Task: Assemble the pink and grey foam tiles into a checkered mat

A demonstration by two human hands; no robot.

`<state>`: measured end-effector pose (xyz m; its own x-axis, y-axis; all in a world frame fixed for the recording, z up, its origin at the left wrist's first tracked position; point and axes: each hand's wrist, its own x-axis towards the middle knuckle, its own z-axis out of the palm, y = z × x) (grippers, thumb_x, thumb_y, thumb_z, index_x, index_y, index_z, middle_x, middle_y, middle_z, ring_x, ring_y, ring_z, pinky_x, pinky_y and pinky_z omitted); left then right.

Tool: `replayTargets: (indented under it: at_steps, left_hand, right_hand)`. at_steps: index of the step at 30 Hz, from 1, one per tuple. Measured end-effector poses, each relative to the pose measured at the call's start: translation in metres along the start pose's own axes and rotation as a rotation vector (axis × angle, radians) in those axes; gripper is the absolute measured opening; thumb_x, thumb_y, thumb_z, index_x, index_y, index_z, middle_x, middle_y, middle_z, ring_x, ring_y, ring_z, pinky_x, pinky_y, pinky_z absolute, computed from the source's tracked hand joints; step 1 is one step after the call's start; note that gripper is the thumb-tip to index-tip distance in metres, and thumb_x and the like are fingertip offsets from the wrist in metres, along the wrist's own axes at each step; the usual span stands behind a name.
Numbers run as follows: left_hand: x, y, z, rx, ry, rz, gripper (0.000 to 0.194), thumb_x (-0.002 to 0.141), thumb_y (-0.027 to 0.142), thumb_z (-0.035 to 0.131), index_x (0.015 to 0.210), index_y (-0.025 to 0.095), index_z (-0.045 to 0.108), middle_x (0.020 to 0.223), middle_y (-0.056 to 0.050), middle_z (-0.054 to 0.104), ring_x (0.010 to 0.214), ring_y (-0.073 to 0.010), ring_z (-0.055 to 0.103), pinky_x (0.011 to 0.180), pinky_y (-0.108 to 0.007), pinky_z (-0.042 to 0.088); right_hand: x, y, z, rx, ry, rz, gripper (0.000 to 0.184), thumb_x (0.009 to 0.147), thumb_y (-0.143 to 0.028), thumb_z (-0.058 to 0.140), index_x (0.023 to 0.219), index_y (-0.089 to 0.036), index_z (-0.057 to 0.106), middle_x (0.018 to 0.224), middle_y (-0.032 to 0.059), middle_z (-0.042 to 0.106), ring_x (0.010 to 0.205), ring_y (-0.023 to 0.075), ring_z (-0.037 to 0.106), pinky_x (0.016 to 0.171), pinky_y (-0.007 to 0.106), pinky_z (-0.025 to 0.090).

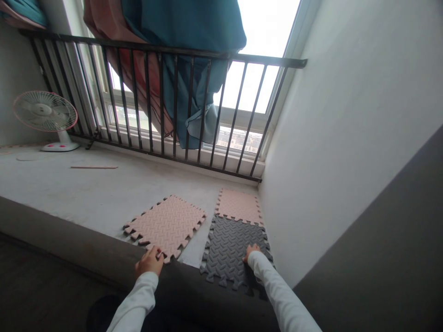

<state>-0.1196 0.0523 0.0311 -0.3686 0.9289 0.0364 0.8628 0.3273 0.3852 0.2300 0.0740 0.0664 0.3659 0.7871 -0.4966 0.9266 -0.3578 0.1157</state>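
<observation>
My left hand (149,262) is closed on the near corner of a loose pink foam mat tile (168,223), at the ledge's front edge. This tile lies askew, with toothed puzzle edges all round. To its right, a dark grey foam mat tile (230,242) lies along the wall, its near teeth reaching over the ledge edge. Fingers stretched, my right hand (251,251) rests on the grey tile's right part; its fingertips are partly hidden. Behind the grey tile and meeting its far edge is a second pink foam mat tile (239,205), in the corner by the wall.
A black metal railing (162,50) runs before the window, with blue and pink curtains (187,27) hanging over it. On the pale ledge (104,193) stand a white fan (44,113) and a thin stick (94,167). A white wall (328,138) bounds the right side.
</observation>
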Motion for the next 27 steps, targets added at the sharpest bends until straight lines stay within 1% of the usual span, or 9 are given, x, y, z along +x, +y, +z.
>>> replayTargets:
  at_steps: [4, 7, 11, 15, 18, 22, 25, 27]
  left_hand:
    - [0.004, -0.003, -0.001, 0.098, -0.054, 0.070, 0.018, 0.076, 0.025, 0.039, 0.087, 0.022, 0.052, 0.092, -0.003, 0.061, 0.089, -0.0190, 0.052, 0.073, -0.032, 0.033]
    - [0.005, -0.004, 0.002, 0.128, -0.050, 0.088, 0.016, 0.076, 0.025, 0.040, 0.087, 0.023, 0.052, 0.092, -0.003, 0.061, 0.089, -0.0193, 0.052, 0.069, -0.031, 0.033]
    - [0.007, -0.009, 0.008, 0.069, 0.027, 0.113, 0.013, 0.075, 0.024, 0.041, 0.082, 0.023, 0.052, 0.093, -0.003, 0.061, 0.086, -0.0184, 0.051, 0.066, -0.028, 0.034]
    - [0.011, -0.019, 0.007, -0.037, 0.117, 0.137, 0.009, 0.072, 0.024, 0.044, 0.077, 0.022, 0.052, 0.085, -0.002, 0.060, 0.080, -0.0164, 0.051, 0.068, -0.025, 0.036]
    - [0.013, -0.024, 0.002, -0.074, 0.165, 0.112, 0.007, 0.070, 0.026, 0.048, 0.074, 0.022, 0.052, 0.081, -0.001, 0.059, 0.079, -0.0167, 0.050, 0.068, -0.025, 0.036]
    - [0.011, -0.027, -0.008, -0.066, 0.235, 0.066, 0.008, 0.069, 0.028, 0.048, 0.072, 0.021, 0.052, 0.080, -0.003, 0.058, 0.078, -0.0174, 0.050, 0.067, -0.026, 0.036]
    - [0.011, -0.031, -0.016, -0.064, 0.272, 0.002, 0.010, 0.069, 0.030, 0.047, 0.071, 0.021, 0.051, 0.081, -0.004, 0.057, 0.078, -0.0184, 0.050, 0.066, -0.027, 0.037]
    - [0.011, -0.035, -0.022, -0.062, 0.274, -0.052, 0.011, 0.069, 0.031, 0.047, 0.071, 0.021, 0.050, 0.083, -0.005, 0.057, 0.078, -0.0192, 0.050, 0.065, -0.027, 0.037]
  right_hand:
    - [0.004, 0.000, 0.002, 0.006, 0.002, 0.004, 0.076, 0.064, -0.034, 0.061, 0.128, -0.007, 0.031, 0.137, 0.0223, 0.021, 0.125, 0.0281, 0.023, 0.097, 0.039, 0.031]
    - [0.007, 0.000, 0.005, 0.012, 0.008, 0.008, 0.075, 0.064, -0.034, 0.061, 0.128, -0.007, 0.032, 0.137, 0.0220, 0.021, 0.125, 0.0279, 0.023, 0.097, 0.040, 0.030]
    - [0.010, 0.000, 0.009, 0.021, 0.023, 0.014, 0.074, 0.065, -0.033, 0.060, 0.129, -0.009, 0.031, 0.137, 0.0208, 0.021, 0.126, 0.0277, 0.022, 0.097, 0.042, 0.029]
    - [0.011, 0.000, 0.010, 0.027, 0.034, 0.013, 0.071, 0.066, -0.032, 0.059, 0.127, -0.009, 0.033, 0.137, 0.0205, 0.022, 0.125, 0.0282, 0.023, 0.097, 0.042, 0.030]
    - [0.009, 0.000, 0.008, 0.025, 0.029, 0.011, 0.070, 0.066, -0.032, 0.060, 0.127, -0.010, 0.035, 0.137, 0.0201, 0.022, 0.125, 0.0280, 0.024, 0.097, 0.042, 0.030]
    - [0.005, 0.001, 0.005, 0.013, 0.004, 0.010, 0.073, 0.066, -0.033, 0.059, 0.129, -0.010, 0.030, 0.138, 0.0198, 0.020, 0.126, 0.0276, 0.021, 0.097, 0.043, 0.029]
    - [0.001, 0.000, 0.003, 0.005, -0.003, 0.005, 0.073, 0.068, -0.034, 0.058, 0.130, -0.010, 0.028, 0.138, 0.0201, 0.019, 0.127, 0.0268, 0.020, 0.098, 0.042, 0.028]
    - [-0.001, 0.000, 0.002, 0.000, 0.000, 0.005, 0.073, 0.069, -0.034, 0.057, 0.130, -0.009, 0.028, 0.138, 0.0203, 0.019, 0.127, 0.0261, 0.020, 0.099, 0.041, 0.028]
